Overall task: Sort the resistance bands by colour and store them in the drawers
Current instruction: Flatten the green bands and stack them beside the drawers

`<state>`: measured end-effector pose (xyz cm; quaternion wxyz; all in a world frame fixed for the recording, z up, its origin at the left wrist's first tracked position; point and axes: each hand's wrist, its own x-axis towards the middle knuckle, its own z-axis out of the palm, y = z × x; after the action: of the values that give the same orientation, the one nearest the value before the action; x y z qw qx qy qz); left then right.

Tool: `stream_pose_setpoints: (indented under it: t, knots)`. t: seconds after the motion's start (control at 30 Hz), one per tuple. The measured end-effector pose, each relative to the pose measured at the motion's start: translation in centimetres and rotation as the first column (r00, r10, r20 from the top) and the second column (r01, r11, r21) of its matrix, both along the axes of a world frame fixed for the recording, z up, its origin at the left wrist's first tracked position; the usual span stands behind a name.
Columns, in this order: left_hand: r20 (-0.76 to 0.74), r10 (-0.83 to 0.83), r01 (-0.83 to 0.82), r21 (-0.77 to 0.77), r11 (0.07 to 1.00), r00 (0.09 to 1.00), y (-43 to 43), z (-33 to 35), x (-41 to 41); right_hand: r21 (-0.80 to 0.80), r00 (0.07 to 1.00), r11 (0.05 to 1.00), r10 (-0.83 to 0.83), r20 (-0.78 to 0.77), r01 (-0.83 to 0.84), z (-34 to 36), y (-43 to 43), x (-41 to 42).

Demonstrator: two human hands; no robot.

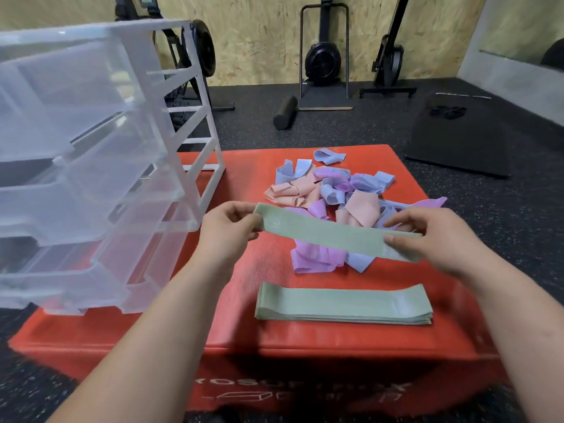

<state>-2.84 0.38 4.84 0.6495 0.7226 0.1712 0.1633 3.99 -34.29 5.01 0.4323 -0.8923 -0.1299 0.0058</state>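
A green band (329, 236) is stretched flat in the air between my hands, above the red box. My left hand (227, 228) pinches its left end and my right hand (433, 236) pinches its right end. Below it a neat stack of green bands (343, 305) lies on the red box (213, 325). Behind the held band is a loose pile of blue, pink and purple bands (332, 193). The clear plastic drawer unit (100, 166) stands on the left of the box, its drawers pulled partly out.
Gym machines (323, 56) and a black foam roller (285, 112) stand on the dark rubber floor behind the box. A black mat (464, 141) lies at the right.
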Motion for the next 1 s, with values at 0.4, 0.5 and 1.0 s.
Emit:
stream_pose_setpoints:
  t: [0.4, 0.5, 1.0]
  knots:
    - [-0.289, -0.161, 0.288, 0.478, 0.830, 0.944, -0.4, -0.7, -6.1, -0.067, 0.998, 0.997, -0.043, 0.038, 0.045, -1.2, -2.8, -5.1]
    - [-0.318, -0.169, 0.332, 0.583, 0.741, 0.933, -0.7, -1.0, -6.6, -0.225, 0.990, 0.970, -0.066, 0.123, 0.093, -1.3, -2.5, -5.7]
    - [-0.422, -0.099, 0.421, 0.799, 0.429, 0.901, -1.1, -2.4, -6.2, -0.397, 0.992, 0.915, -0.018, 0.124, 0.066, -3.5, -1.7, -5.8]
